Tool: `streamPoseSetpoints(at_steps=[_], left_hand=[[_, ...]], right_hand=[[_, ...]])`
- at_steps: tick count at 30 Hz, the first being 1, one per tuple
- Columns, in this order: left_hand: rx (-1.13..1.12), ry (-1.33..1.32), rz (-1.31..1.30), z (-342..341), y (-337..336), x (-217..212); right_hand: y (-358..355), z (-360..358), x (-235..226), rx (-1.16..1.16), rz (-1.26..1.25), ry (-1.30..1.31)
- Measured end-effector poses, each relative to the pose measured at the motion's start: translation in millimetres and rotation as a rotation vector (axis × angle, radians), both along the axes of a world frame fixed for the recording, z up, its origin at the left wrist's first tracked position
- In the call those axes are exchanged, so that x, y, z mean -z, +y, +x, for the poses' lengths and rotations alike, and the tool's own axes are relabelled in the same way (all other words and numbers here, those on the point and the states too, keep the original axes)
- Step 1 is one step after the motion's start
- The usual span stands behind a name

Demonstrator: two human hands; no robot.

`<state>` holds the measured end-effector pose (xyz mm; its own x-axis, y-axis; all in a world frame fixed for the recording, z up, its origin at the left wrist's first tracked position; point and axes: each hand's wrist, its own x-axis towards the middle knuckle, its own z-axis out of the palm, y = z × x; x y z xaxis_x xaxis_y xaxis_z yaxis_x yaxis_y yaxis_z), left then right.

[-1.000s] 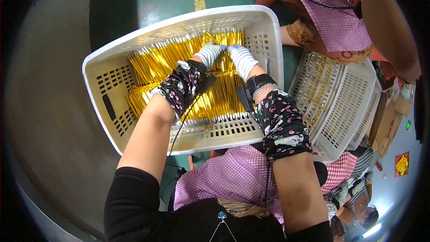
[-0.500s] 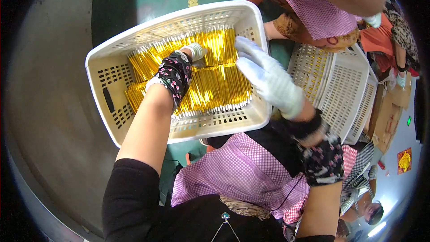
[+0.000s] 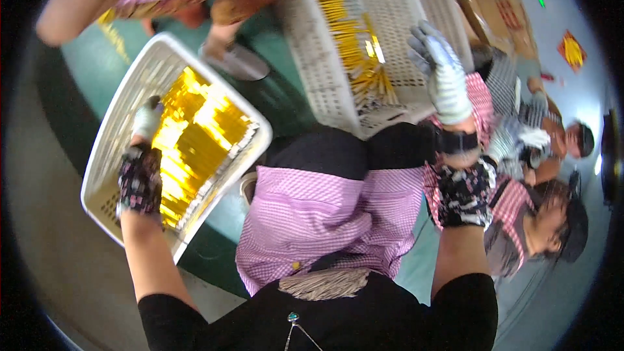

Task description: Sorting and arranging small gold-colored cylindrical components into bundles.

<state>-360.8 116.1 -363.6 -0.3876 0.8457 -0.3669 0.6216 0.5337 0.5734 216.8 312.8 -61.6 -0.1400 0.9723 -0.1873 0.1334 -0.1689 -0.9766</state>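
Note:
My left hand (image 3: 148, 118), in a pale glove with grey fingertips, is inside a white plastic basket (image 3: 170, 40) on my left. It lies against the edge of a thick layer of shiny gold sticks (image 3: 201, 143) with white ends; blur hides whether its fingers hold any. Raised on the right is my right hand (image 3: 443, 71), in a striped white glove with grey fingers, stretched out and holding nothing. It is at the near right side of a second white basket (image 3: 325, 94), which holds looser yellow-gold sticks (image 3: 354, 45).
Another person's leg and grey shoe (image 3: 237, 58) are between the baskets at the back. Cardboard boxes (image 3: 484, 6) stand at the far right. Several people, one in a dark cap (image 3: 575, 227), sit close on my right. Green floor (image 3: 279, 94) shows between the baskets.
My view has swung right, so the first basket now appears farther left and the second comes fully into view. My right hand has moved from the first basket to the second.

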Motion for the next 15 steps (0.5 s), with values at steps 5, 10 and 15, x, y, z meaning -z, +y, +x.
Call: streamPoseSetpoints(at_steps=[5,10,15], left_hand=[[-0.155,-0.402,0.502,101,38,-84],[0.241,-0.291,0.448,220,65,-186],[0.666,-0.175,0.510,333,115,-213]], right_hand=[[14,85,69,-0.015,-0.099,-0.222],[27,120,173,-0.064,-0.465,-0.392],[40,178,263,-0.484,-0.215,-1.115]])
